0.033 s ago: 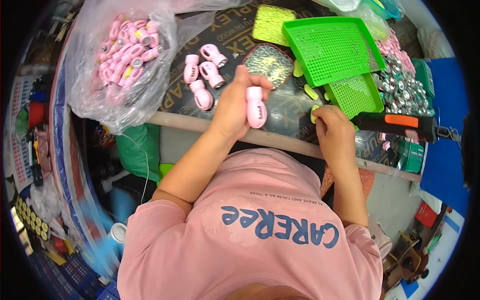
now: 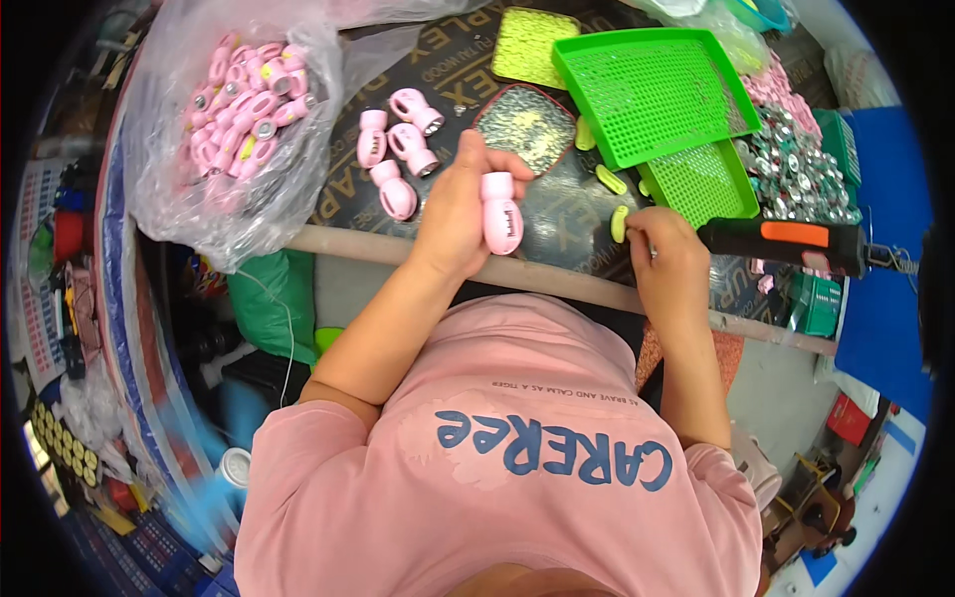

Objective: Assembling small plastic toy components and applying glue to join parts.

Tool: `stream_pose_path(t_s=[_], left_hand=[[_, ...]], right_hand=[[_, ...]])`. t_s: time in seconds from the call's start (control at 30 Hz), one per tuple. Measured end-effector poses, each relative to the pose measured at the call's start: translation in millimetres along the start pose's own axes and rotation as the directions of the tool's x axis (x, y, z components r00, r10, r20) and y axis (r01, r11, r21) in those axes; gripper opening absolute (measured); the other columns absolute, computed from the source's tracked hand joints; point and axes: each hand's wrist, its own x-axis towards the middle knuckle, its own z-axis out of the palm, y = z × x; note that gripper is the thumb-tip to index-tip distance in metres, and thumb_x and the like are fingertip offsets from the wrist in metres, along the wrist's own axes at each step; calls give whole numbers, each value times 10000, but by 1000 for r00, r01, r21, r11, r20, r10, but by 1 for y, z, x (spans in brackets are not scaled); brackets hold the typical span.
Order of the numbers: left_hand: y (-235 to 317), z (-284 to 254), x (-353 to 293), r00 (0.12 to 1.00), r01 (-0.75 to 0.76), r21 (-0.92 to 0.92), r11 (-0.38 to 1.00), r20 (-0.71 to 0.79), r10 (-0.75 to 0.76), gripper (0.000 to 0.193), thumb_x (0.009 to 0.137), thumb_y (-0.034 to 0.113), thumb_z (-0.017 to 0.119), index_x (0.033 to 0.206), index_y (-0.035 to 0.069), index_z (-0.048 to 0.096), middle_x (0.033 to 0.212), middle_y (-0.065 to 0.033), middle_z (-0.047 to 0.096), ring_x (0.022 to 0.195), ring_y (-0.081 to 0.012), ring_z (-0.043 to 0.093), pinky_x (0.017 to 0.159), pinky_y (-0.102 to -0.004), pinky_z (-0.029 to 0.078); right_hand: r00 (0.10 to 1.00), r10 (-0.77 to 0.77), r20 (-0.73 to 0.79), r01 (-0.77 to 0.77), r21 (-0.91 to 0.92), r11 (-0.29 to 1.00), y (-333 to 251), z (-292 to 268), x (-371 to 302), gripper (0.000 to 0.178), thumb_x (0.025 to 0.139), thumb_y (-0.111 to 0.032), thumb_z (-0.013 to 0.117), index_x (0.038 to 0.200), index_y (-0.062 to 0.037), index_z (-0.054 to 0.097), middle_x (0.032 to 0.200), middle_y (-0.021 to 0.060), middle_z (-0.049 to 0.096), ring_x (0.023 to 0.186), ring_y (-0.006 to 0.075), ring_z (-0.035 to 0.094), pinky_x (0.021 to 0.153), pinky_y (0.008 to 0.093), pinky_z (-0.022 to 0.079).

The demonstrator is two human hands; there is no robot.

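Note:
My left hand (image 2: pixel 453 214) is wrapped round a pink mini flashlight (image 2: pixel 501 214), held over the near edge of the table with its rounded end toward me. Further right, my right hand (image 2: pixel 668 254) has its fingers curled together close to the tabletop. Whatever its fingertips pinch, if anything, is too small to make out. Just left of those fingertips lies a small yellow-green oval piece (image 2: pixel 619 225). Another such piece (image 2: pixel 611 180) rests a little farther off. Left of my left hand, several more pink flashlights (image 2: pixel 412 149) lie in a loose group.
A clear plastic bag (image 2: pixel 169 189) full of pink flashlights stands at the left. Beyond my hands are a dark mat of small parts (image 2: pixel 527 129), a yellow-filled tray (image 2: pixel 535 48) and green perforated trays (image 2: pixel 657 99). A black-and-orange power screwdriver (image 2: pixel 796 236) lies right, near shiny parts (image 2: pixel 796 174).
The right fingertips have come slightly away from the yellow-green piece, which now shows more fully. The flashlight in my left hand is turned a little. The whole view has shifted slightly.

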Motion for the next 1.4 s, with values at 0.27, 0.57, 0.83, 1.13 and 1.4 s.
stream_pose_path(t_s=[0.27, 0.57, 0.83, 1.13, 1.4], left_hand=[[-14, 14, 6, 971, -214, 212, 953, -59, 231, 532, 1111, 506, 376, 917, 54, 580, 805, -31, 568, 716, -79, 519, 614, -227, 427], [-13, 9, 7, 962, -272, 98, 957, 24, 270, 586, 1096, 574, 315, 955, 54, 545, 805, -88, 579, 701, -148, 537, 616, -276, 456], [-13, 13, 3, 921, -386, 63, 920, -25, 388, 573, 1099, 569, 299, 939, 64, 516, 812, -97, 567, 727, -160, 534, 692, -299, 473], [-13, 9, 4, 819, -550, 258, 794, -18, 573, 565, 1097, 573, 305, 957, 60, 496, 839, -102, 571, 746, -161, 545, 718, -304, 484], [-7, 11, 5, 927, -374, -40, 927, -59, 371, 571, 1084, 592, 337, 942, 68, 515, 809, -96, 572, 698, -164, 543, 652, -296, 488]], right_hand=[[987, 163, -19, -163, -35, 986, -22, 8, 5, 184, 838, -106, 774, 979, -20, 692, 925, 168, 696, 867, 377, 676, 770, 464, 544], [996, -11, 86, 16, -52, 999, -18, 34, 13, 134, 816, -52, 733, 927, -27, 662, 900, 154, 687, 860, 338, 658, 776, 455, 533], [846, 219, 487, -515, 852, 96, -38, 34, 29, 213, 842, 71, 770, 962, 3, 607, 893, 108, 716, 732, 144, 692, 615, 250, 569], [932, 175, 318, -342, 930, 131, -52, 54, 17, 252, 852, 116, 745, 1062, 40, 629, 986, 117, 724, 809, 151, 715, 674, 263, 594], [881, 17, 473, -450, 847, -285, -30, 58, 22, 284, 920, 44, 692, 1202, 37, 659, 1069, 117, 730, 903, 155, 691, 732, 277, 551]])
